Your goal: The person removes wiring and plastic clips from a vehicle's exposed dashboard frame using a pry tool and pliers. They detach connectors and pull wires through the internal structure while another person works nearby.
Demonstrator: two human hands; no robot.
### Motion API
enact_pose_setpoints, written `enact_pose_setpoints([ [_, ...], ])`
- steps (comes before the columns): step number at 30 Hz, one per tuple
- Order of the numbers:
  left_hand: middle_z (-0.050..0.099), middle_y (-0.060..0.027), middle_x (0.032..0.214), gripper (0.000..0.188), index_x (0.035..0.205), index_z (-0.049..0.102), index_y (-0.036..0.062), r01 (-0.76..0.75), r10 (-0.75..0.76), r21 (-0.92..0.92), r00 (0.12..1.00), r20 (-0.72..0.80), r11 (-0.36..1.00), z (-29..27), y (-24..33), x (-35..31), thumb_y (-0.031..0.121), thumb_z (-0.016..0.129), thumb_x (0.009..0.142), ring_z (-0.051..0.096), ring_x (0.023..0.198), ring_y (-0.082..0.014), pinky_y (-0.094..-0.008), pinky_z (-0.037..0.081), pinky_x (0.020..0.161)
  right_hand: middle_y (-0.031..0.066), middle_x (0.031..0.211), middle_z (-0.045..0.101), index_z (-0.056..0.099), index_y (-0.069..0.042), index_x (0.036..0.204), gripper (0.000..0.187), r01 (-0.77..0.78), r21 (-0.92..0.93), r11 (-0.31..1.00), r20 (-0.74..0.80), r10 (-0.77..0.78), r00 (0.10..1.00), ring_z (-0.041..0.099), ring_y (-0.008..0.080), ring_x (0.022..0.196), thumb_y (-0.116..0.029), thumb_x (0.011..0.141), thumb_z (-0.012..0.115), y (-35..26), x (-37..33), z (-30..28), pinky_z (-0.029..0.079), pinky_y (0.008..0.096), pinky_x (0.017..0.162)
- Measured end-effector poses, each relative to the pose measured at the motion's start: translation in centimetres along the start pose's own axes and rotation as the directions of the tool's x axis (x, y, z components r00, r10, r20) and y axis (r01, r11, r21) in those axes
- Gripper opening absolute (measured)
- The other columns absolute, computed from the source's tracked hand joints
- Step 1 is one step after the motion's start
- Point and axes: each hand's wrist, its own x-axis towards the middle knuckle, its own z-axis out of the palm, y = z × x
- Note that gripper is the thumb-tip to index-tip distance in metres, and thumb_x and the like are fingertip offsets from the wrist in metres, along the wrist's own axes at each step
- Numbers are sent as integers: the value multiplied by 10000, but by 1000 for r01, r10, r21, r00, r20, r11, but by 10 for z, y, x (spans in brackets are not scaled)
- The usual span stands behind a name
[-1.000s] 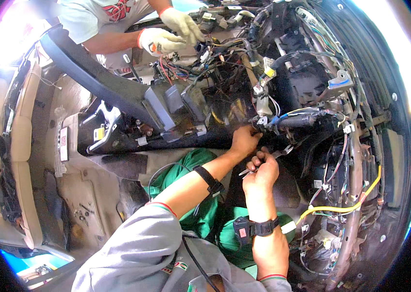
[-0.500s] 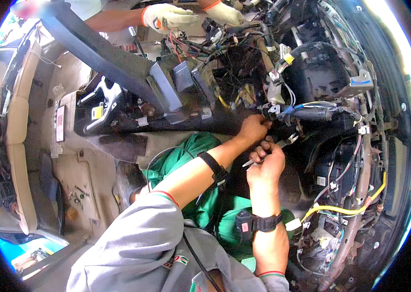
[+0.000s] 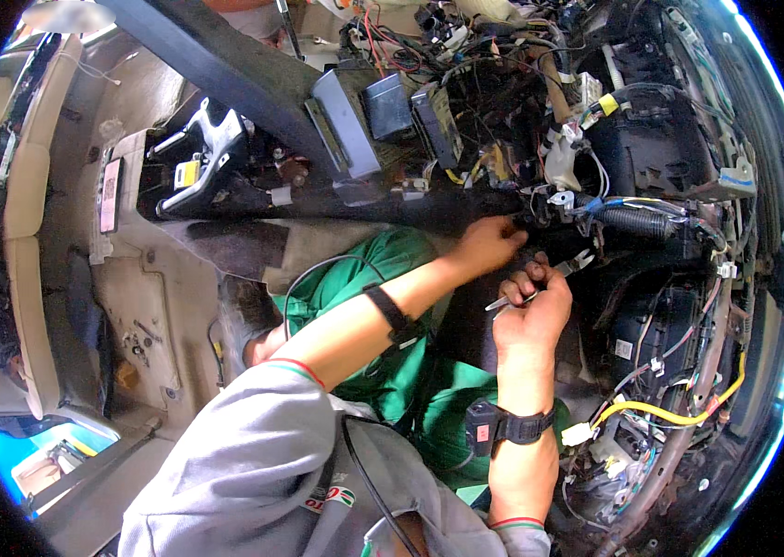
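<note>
My left hand (image 3: 492,246) reaches in from the lower left to the dark gap beneath the dashboard wiring. Its fingers are bent together at a dark bundle beside a white connector (image 3: 561,199); what they hold is hidden. Just below and to the right, my right hand (image 3: 533,302) is closed around a slim silver hand tool with a forked tip (image 3: 579,261). One end of the tool points up toward the wiring; the other sticks out on the left of the fist. A black corrugated sleeve with blue wires (image 3: 633,221) runs right of the connector.
A long dark beam with metal brackets (image 3: 346,125) crosses the upper middle. Tangled wires (image 3: 411,56) lie beyond it. A yellow cable (image 3: 666,418) and a brown metal bar (image 3: 680,446) stand at the right. Tan seats (image 3: 25,306) line the left. Another person's glove shows at the top edge.
The whole view has shifted, so the hands and wiring sit slightly further right. The other person's gloved hands have mostly left the picture. My hands keep their places by the wiring.
</note>
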Motion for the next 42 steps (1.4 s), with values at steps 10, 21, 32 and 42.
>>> enact_pose_setpoints([
  [10, 630, -68, 856, 268, 1040, 649, -33, 440, -341, -536, 898, 280, 721, -44, -81, -53, 212, 585, 955, 567, 725, -167, -312, 473, 658, -23, 725, 418, 506, -66, 940, 48, -14, -13, 1000, 79, 15, 997, 368, 82, 588, -90, 914, 474, -1, -6, 5, 298, 231, 486],
  [21, 671, -67, 998, 319, 1160, 630, 21, 342, -293, -276, 934, 204, 898, -43, -52, -45, 229, 651, 919, 596, 891, -158, -294, 484, 824, -38, 688, 410, 522, -88, 926, 45, 13, 102, 995, 13, -15, 1000, 362, 71, 544, -113, 889, 518, -5, -3, 1, 294, 224, 459],
  [32, 630, -223, 1140, 730, 1322, 472, 35, -542, 587, 330, 808, -46, 773, -42, 90, 8, 267, 804, 713, 622, 1042, -380, -437, 495, 896, -38, 625, 433, 590, -56, 1066, 216, 270, 37, 962, 36, -271, 962, 363, 65, 491, -142, 883, 514, -38, -13, 17, 288, 219, 453],
  [42, 650, -245, 992, 450, 1176, 533, 35, -489, 543, 299, 829, -132, 820, -54, 79, 18, 65, 672, 749, 611, 994, -443, -477, 489, 845, 84, 920, 632, 593, 32, 1122, 351, 383, -3, 924, 131, -379, 916, 525, 98, 623, 13, 778, 525, -83, 8, 26, 358, 220, 455],
])
